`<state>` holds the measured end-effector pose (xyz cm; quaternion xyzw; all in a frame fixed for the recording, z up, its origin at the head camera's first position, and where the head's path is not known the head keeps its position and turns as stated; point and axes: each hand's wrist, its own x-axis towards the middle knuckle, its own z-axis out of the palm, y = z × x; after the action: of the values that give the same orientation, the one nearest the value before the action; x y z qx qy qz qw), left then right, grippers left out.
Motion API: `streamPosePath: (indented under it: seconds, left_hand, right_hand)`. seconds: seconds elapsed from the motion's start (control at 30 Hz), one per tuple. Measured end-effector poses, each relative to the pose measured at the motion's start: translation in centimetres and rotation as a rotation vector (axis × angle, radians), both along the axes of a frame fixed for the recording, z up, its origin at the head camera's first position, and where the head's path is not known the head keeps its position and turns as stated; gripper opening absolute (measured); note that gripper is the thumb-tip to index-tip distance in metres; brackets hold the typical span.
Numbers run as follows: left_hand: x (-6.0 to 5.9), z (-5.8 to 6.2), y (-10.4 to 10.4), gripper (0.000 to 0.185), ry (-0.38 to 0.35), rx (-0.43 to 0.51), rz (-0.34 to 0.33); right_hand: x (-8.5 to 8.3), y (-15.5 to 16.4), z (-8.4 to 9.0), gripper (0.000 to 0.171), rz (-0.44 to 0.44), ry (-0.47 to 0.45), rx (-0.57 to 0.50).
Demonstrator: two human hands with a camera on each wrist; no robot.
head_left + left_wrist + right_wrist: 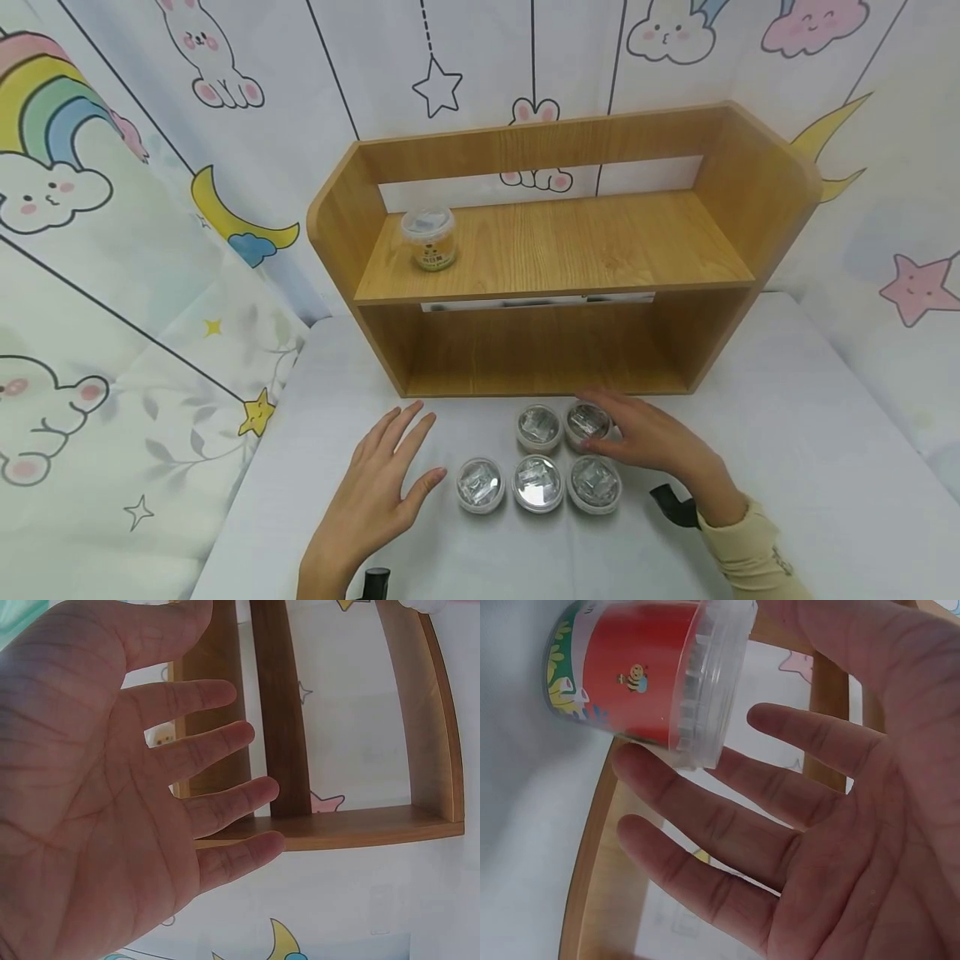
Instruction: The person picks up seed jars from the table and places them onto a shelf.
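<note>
Several round tubs with clear lids stand in two rows on the white table. The right hand (652, 433) reaches over the back right tub (588, 422), thumb and fingertips at its rim. In the right wrist view its fingers are spread beside a tub with a red label and a bee picture (637, 675). Beside that tub are the back left tub (538, 427), and in front the left (480, 485), middle (537, 483) and right (595, 484) tubs. The left hand (382, 492) hovers left of them, palm bare and fingers extended, holding nothing.
A two-tier wooden shelf (577, 242) stands behind the tubs. One tub with a yellow label (431, 239) sits at the left of its upper tier. White cloth (810, 433) covers the table, and a cartoon-printed curtain (150, 317) hangs around it.
</note>
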<state>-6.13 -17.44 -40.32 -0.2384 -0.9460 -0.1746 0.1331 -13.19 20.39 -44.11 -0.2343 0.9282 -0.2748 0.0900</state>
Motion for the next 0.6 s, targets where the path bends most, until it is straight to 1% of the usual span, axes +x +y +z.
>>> streamPosePath:
  seconds: [0.33,0.6]
  left_hand:
    - [0.05,-0.17,-0.04,0.065,-0.005,0.008,-0.001]
    - [0.00,-0.20,-0.07,0.064,0.001,0.016,-0.006]
  right_hand:
    - [-0.20,0.00,-0.49,0.071,0.030,0.052,-0.003]
    - [-0.16,0.03,-0.42,0.066,0.028,0.025,-0.004]
